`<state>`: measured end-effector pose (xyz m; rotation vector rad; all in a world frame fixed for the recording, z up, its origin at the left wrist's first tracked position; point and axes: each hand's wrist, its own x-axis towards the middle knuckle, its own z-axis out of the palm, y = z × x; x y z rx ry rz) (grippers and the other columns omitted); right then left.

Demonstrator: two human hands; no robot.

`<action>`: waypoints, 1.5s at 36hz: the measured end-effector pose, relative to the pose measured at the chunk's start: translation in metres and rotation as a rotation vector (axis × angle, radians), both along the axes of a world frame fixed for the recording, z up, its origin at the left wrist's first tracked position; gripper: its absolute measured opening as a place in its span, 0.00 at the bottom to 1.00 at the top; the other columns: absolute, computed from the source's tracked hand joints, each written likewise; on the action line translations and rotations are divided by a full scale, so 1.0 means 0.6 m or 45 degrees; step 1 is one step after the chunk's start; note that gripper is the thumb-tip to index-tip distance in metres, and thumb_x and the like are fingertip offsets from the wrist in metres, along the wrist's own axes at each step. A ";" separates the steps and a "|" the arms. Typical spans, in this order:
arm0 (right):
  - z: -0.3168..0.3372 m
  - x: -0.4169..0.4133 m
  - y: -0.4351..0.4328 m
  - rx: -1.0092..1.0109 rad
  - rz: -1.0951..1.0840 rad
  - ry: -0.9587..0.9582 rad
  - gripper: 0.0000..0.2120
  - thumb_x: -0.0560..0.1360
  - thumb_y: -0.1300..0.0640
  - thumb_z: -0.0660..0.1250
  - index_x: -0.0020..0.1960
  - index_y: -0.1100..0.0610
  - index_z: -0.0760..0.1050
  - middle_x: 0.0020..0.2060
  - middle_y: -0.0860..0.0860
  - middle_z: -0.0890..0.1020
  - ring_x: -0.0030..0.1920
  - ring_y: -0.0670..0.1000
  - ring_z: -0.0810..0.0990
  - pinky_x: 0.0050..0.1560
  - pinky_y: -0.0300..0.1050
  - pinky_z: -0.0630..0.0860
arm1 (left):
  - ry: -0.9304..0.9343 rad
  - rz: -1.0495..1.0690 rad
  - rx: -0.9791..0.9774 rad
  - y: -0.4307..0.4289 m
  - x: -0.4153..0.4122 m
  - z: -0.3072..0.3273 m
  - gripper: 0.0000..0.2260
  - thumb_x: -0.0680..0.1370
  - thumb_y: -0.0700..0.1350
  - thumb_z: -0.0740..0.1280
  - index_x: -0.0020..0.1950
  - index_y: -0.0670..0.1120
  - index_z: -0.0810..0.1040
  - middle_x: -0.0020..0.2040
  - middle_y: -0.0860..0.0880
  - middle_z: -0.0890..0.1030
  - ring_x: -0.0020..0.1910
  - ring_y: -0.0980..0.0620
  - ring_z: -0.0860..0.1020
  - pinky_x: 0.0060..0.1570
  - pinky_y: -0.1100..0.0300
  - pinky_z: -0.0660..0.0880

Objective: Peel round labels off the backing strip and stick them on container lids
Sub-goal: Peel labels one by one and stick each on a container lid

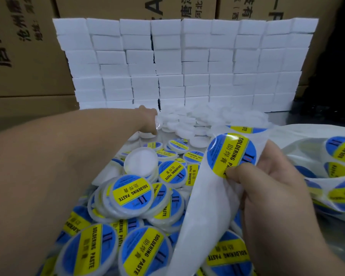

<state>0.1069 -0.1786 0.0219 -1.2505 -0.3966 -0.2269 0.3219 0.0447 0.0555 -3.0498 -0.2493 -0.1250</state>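
My right hand (271,188) pinches the white backing strip (203,206) just below a round blue-and-yellow "Soldering Paste" label (230,154) that still sits on it. The strip trails off to the right with more labels (341,150). My left hand (147,120) reaches far forward into the heap of plain white lids (207,120), its fingers curled down at the heap's near edge; whether it grips one is hidden. In front of me lies a pile of labelled lids (132,193), with one unlabelled lid (141,161) on top.
A wall of stacked white foam blocks (183,62) stands behind the lids. Brown cardboard boxes (22,46) rise at the left and back. Grey table surface (299,118) shows at the right.
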 end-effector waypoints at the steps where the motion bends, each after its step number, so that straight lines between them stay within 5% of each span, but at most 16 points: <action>1: 0.001 -0.001 0.004 0.061 0.012 0.038 0.11 0.62 0.66 0.62 0.43 0.59 0.76 0.33 0.56 0.79 0.31 0.49 0.76 0.30 0.39 0.74 | -0.073 0.002 -0.081 0.001 -0.002 0.006 0.33 0.70 0.56 0.71 0.71 0.49 0.61 0.65 0.41 0.67 0.58 0.40 0.71 0.49 0.51 0.73; 3: -0.002 -0.003 0.007 0.083 0.014 0.031 0.11 0.62 0.66 0.61 0.41 0.57 0.76 0.32 0.55 0.82 0.31 0.50 0.79 0.30 0.41 0.76 | -0.183 0.005 -0.245 0.001 -0.013 0.021 0.30 0.70 0.54 0.71 0.67 0.47 0.64 0.60 0.42 0.71 0.50 0.43 0.71 0.37 0.56 0.69; 8: 0.000 -0.009 0.009 0.012 -0.092 0.004 0.13 0.71 0.69 0.63 0.42 0.52 0.78 0.38 0.49 0.85 0.37 0.48 0.84 0.35 0.39 0.80 | -0.344 -0.122 -0.784 -0.027 -0.071 0.062 0.13 0.72 0.45 0.66 0.55 0.47 0.69 0.41 0.50 0.70 0.36 0.53 0.69 0.32 0.61 0.66; 12: 0.004 -0.011 0.012 0.025 -0.117 -0.009 0.11 0.74 0.67 0.63 0.47 0.52 0.78 0.41 0.47 0.85 0.41 0.44 0.83 0.36 0.35 0.77 | -0.468 -0.295 -1.228 -0.087 -0.173 0.105 0.10 0.73 0.44 0.58 0.53 0.52 0.72 0.43 0.52 0.72 0.40 0.51 0.71 0.38 0.60 0.68; 18: 0.014 -0.025 0.013 -0.044 -0.146 -0.019 0.06 0.76 0.60 0.63 0.47 0.53 0.79 0.39 0.44 0.85 0.38 0.41 0.82 0.34 0.32 0.75 | -0.724 -0.390 -1.671 -0.141 -0.346 0.137 0.09 0.75 0.45 0.57 0.35 0.49 0.66 0.39 0.50 0.72 0.33 0.52 0.64 0.31 0.60 0.60; 25: 0.017 -0.029 0.017 -0.144 -0.200 -0.033 0.12 0.76 0.55 0.64 0.37 0.61 0.74 0.30 0.53 0.76 0.32 0.47 0.72 0.31 0.39 0.70 | -0.776 -0.523 -1.287 -0.169 -0.462 0.059 0.12 0.76 0.47 0.61 0.32 0.48 0.68 0.25 0.56 0.68 0.21 0.59 0.65 0.21 0.69 0.59; 27: 0.018 -0.033 0.019 -0.181 -0.199 -0.059 0.16 0.76 0.54 0.64 0.32 0.58 0.69 0.26 0.50 0.71 0.29 0.45 0.68 0.28 0.36 0.66 | -0.804 -0.482 -1.271 -0.166 -0.468 0.034 0.09 0.75 0.48 0.60 0.35 0.53 0.72 0.30 0.57 0.72 0.26 0.61 0.68 0.28 0.68 0.63; 31: 0.014 -0.038 0.020 -0.227 -0.073 -0.111 0.20 0.76 0.51 0.64 0.36 0.67 0.67 0.30 0.56 0.71 0.31 0.51 0.68 0.33 0.44 0.65 | -0.816 -0.394 -1.079 -0.162 -0.462 -0.004 0.10 0.76 0.49 0.60 0.53 0.62 0.77 0.47 0.54 0.74 0.51 0.56 0.73 0.53 0.61 0.68; 34: 0.013 -0.044 0.023 -0.218 0.073 -0.137 0.10 0.70 0.53 0.65 0.35 0.58 0.72 0.29 0.51 0.75 0.31 0.46 0.73 0.30 0.39 0.70 | -0.774 -0.379 -0.842 -0.160 -0.461 -0.016 0.16 0.73 0.53 0.59 0.59 0.60 0.77 0.46 0.54 0.72 0.53 0.51 0.73 0.53 0.59 0.67; 41: 0.013 -0.046 0.018 -0.391 0.126 -0.215 0.08 0.66 0.58 0.62 0.39 0.53 0.80 0.32 0.52 0.82 0.34 0.48 0.80 0.34 0.46 0.77 | -0.917 -0.402 -0.780 -0.143 -0.475 -0.026 0.16 0.69 0.58 0.60 0.54 0.60 0.79 0.42 0.58 0.71 0.49 0.54 0.73 0.46 0.62 0.67; 47: 0.010 -0.045 0.017 -0.498 0.181 -0.311 0.13 0.73 0.67 0.64 0.41 0.52 0.82 0.36 0.53 0.83 0.38 0.50 0.81 0.40 0.49 0.77 | -1.007 -0.371 -0.659 -0.135 -0.479 -0.028 0.16 0.66 0.61 0.63 0.49 0.59 0.80 0.40 0.57 0.71 0.46 0.56 0.72 0.40 0.72 0.64; 51: 0.011 -0.041 0.016 -0.511 0.192 -0.317 0.09 0.71 0.60 0.62 0.41 0.51 0.81 0.37 0.53 0.83 0.40 0.50 0.80 0.43 0.49 0.77 | -0.991 -0.396 -0.571 -0.131 -0.478 -0.027 0.15 0.67 0.60 0.63 0.49 0.58 0.81 0.41 0.56 0.71 0.47 0.52 0.73 0.39 0.63 0.62; 54: 0.011 -0.040 0.017 -0.551 0.191 -0.331 0.09 0.69 0.59 0.61 0.39 0.51 0.80 0.36 0.51 0.82 0.40 0.52 0.79 0.44 0.49 0.75 | -0.980 -0.389 -0.703 -0.128 -0.476 -0.028 0.05 0.68 0.59 0.62 0.39 0.63 0.76 0.38 0.56 0.70 0.43 0.58 0.69 0.39 0.72 0.63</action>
